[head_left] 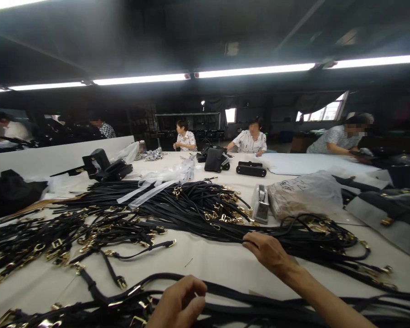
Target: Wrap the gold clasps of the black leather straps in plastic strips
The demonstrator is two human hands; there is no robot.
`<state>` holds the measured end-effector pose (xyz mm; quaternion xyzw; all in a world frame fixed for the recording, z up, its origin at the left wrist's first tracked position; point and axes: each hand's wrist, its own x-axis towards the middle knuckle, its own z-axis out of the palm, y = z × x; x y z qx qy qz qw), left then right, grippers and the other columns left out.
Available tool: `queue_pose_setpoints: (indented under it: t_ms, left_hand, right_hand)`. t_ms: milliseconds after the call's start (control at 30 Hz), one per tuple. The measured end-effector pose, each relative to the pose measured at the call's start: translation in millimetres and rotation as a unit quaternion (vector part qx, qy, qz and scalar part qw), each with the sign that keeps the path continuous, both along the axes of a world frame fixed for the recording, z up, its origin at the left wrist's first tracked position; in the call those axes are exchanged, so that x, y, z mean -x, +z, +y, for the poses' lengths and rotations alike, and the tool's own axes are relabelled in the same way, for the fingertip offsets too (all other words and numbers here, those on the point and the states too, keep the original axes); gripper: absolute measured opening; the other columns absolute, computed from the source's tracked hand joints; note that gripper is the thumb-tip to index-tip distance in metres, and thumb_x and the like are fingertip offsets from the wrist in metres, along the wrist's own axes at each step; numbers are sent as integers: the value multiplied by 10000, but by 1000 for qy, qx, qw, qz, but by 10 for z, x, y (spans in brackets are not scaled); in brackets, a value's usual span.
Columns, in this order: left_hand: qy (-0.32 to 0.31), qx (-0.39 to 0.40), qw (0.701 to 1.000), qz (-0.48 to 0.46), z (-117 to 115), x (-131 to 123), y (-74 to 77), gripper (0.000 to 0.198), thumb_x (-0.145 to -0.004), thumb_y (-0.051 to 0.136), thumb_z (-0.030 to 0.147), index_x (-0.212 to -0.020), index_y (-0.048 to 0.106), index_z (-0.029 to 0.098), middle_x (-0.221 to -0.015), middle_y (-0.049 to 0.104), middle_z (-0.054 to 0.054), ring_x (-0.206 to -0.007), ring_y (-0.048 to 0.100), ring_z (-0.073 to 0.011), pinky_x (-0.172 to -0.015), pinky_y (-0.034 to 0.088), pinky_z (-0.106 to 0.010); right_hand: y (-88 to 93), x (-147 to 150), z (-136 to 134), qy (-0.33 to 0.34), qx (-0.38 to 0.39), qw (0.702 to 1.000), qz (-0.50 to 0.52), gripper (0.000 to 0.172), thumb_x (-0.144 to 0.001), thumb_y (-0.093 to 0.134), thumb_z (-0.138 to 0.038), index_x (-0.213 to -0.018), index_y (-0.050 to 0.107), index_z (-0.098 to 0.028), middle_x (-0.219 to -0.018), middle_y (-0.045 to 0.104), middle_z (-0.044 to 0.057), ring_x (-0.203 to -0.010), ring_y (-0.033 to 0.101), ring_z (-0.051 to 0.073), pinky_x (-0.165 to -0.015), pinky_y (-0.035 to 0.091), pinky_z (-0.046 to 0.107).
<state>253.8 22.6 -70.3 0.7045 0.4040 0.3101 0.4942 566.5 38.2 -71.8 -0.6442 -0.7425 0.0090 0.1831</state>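
Observation:
Black leather straps with gold buckles point(198, 207) lie in a big heap across the white table point(212, 259). More of these straps point(246, 305) run along the near edge. My left hand point(179, 303) is at the bottom centre, its fingers curled down onto those near straps. My right hand point(266, 250) reaches forward from the right, and its fingertips touch the near edge of the heap. Whether it grips a strap there is hidden by the fingers.
A grey metal tool point(260, 203) and a crumpled plastic bag point(305, 193) sit behind my right hand. Black bags point(215, 159) and bag parts point(107, 167) stand farther back. Three people sit working at the far side of the table, with others at the left.

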Motion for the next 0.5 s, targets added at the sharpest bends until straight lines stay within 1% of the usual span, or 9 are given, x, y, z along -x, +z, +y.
queue_pose_setpoints:
  t_ms: [33, 67, 100, 133, 167, 233, 300, 400, 500]
  left_hand:
    - [-8, 98, 993, -63, -31, -171, -12, 266, -829, 705, 421, -987, 723, 207, -962, 734, -71, -760, 665, -198, -620, 512, -247]
    - [-9, 192, 972, -134, -64, -335, -9, 340, -834, 704, 455, -1052, 710, 194, -1050, 724, -95, -759, 674, -191, -584, 510, -238]
    - [1, 272, 941, -203, -97, -481, 11, 372, -849, 697, 460, -1098, 694, 182, -1115, 706, -114, -747, 679, -175, -560, 509, -224]
    - [20, 330, 906, -264, -126, -598, 49, 349, -872, 690, 430, -1106, 685, 171, -1114, 699, -117, -705, 670, -146, -538, 503, -204]
    - [42, 364, 875, -316, -148, -677, 105, 281, -899, 676, 376, -1077, 687, 159, -1043, 704, -102, -633, 640, -108, -513, 489, -181]
    - [85, 370, 836, -396, -160, -700, 255, 147, -951, 615, 257, -968, 693, 134, -842, 676, -48, -488, 529, -49, -445, 441, -146]
    - [127, 335, 815, -455, -135, -541, 433, 216, -994, 520, 194, -874, 683, 121, -725, 621, -14, -416, 442, -32, -388, 403, -140]
    - [189, 279, 797, -501, -76, -68, 671, 334, -1022, 413, 153, -806, 665, 119, -690, 605, -13, -404, 428, -37, -368, 406, -143]
    - [250, 236, 791, -506, -61, 466, 819, 342, -1013, 409, 130, -766, 646, 136, -662, 614, -4, -402, 410, -37, -376, 418, -134]
  right_hand:
    - [97, 94, -133, 27, -4, 1000, 5, 208, -989, 519, -295, -1015, 713, -227, -930, 721, 48, -872, 672, 180, -796, 461, 254]
    - [191, 208, -270, 54, -6, 999, 8, 218, -991, 525, -339, -1029, 719, -245, -929, 724, 34, -854, 672, 165, -784, 453, 237]
    - [277, 328, -404, 80, -5, 997, 9, 219, -980, 544, -373, -1029, 726, -260, -913, 728, 23, -823, 670, 155, -763, 446, 227]
    - [355, 439, -527, 106, -1, 994, 11, 213, -967, 562, -388, -1029, 730, -274, -901, 732, 14, -802, 667, 149, -748, 439, 221]
    - [425, 521, -639, 126, 6, 992, 27, 211, -950, 583, -386, -1052, 730, -273, -910, 737, 17, -801, 666, 152, -746, 433, 224]
    - [548, 548, -825, 126, 30, 988, 88, 207, -918, 617, -365, -1036, 740, -247, -915, 740, 32, -810, 658, 163, -750, 421, 235]
    - [651, 373, -978, 93, 54, 983, 152, 203, -897, 629, -357, -958, 754, -209, -878, 732, 38, -798, 640, 166, -738, 412, 240]
    - [744, -99, -1171, 54, 90, 974, 200, 257, -889, 602, -375, -863, 748, -165, -749, 685, 16, -701, 589, 141, -664, 409, 222]
    - [735, -479, -1362, 31, 134, 962, 235, 276, -860, 598, -374, -841, 738, -137, -698, 640, 1, -641, 532, 121, -604, 391, 207]
